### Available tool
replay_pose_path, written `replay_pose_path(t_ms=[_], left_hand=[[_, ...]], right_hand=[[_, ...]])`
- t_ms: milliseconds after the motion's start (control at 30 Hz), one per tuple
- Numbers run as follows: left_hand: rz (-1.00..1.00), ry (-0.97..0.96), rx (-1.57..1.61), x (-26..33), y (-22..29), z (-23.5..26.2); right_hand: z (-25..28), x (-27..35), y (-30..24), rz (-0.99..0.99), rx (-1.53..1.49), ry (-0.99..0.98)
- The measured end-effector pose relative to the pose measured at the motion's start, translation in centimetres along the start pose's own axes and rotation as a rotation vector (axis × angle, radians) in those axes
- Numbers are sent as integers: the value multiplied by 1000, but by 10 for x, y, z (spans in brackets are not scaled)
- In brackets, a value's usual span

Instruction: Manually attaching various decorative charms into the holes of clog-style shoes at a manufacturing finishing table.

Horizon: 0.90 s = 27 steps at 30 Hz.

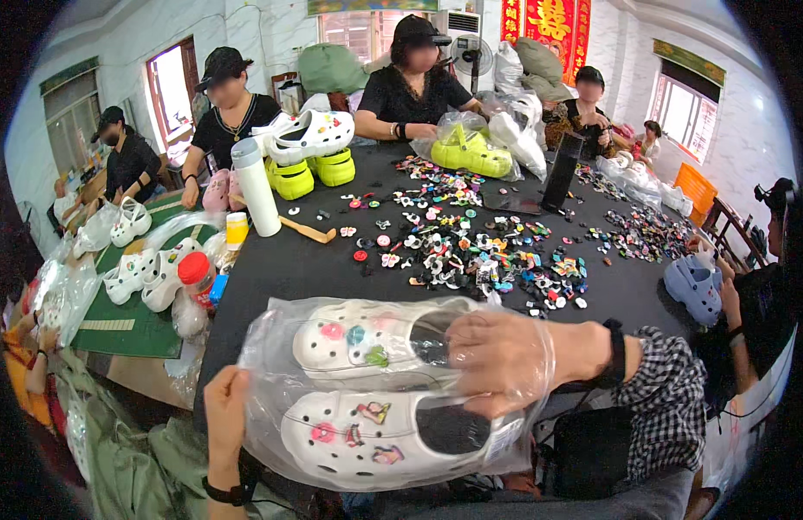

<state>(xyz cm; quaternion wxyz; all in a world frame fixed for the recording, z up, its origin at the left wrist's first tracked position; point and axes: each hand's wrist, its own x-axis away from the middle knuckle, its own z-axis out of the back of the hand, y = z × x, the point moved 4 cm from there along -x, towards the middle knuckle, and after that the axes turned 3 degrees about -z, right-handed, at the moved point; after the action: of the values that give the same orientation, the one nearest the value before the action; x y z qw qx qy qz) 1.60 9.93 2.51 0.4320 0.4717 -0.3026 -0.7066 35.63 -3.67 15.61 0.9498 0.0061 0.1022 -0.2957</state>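
Note:
A pair of white clogs with colourful charms lies in a clear plastic bag (261, 368) in front of me. The far clog (319, 360) has pink, teal and green charms; the near clog (336, 464) has a pink flower and small figures. My left hand (225, 406) pinches the bag's left edge, its fingers closed. My right hand (505, 351) reaches into the bag's open right end, with its fingers curled over the heel part of the clogs. Its fingertips are partly hidden between the two clogs.
Loose charms (471, 251) lie heaped across the black table (271, 273). A white bottle (256, 191), a wooden stick (308, 230), stacked clogs (310, 139) and a dark upright phone (562, 173) stand beyond. Co-workers sit around; one at right holds a blue clog (692, 288).

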Motion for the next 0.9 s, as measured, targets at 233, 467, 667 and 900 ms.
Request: replay_pose_path(t_ms=[233,467,667,900], left_hand=[[202,354,291,24,-53,107],[206,374,322,24,-41,107],[213,348,492,14,-65,107],[195,578,698,29,-137,180]], right_hand=[[10,38,11,-111,154,-70],[6,49,16,-96,130,100],[28,64,-1,-99,284,327],[42,89,-9,-74,481,330]])
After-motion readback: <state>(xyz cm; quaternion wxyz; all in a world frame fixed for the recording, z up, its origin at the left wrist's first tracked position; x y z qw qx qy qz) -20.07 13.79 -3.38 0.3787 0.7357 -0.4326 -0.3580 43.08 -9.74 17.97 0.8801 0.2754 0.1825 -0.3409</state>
